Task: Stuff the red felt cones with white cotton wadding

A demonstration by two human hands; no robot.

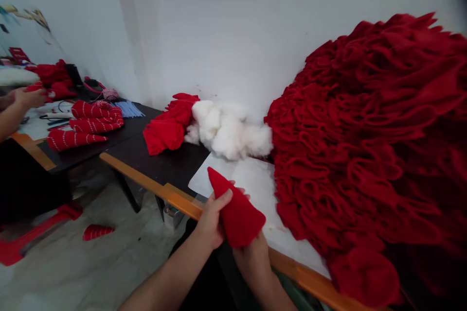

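A red felt cone (239, 214), its tip up and to the left, is held over the front edge of the table. My left hand (211, 221) is closed around its left side, thumb on the front and fingertips showing behind it. At the wide lower end is my right hand (253, 257); its fingers are hidden by the felt, apparently inside the cone. Beyond the cone lies a heap of white fluffy stuffing (231, 131) at the back of white paper (272, 240).
A tall pile of red felt pieces (365, 146) rises on the right. Left of the stuffing sits a smaller red stack (170, 126). At another table, a co-worker's hands (27, 99) hold red fabric near white-stitched red cones (78, 140). One striped cone (98, 232) lies on the floor.
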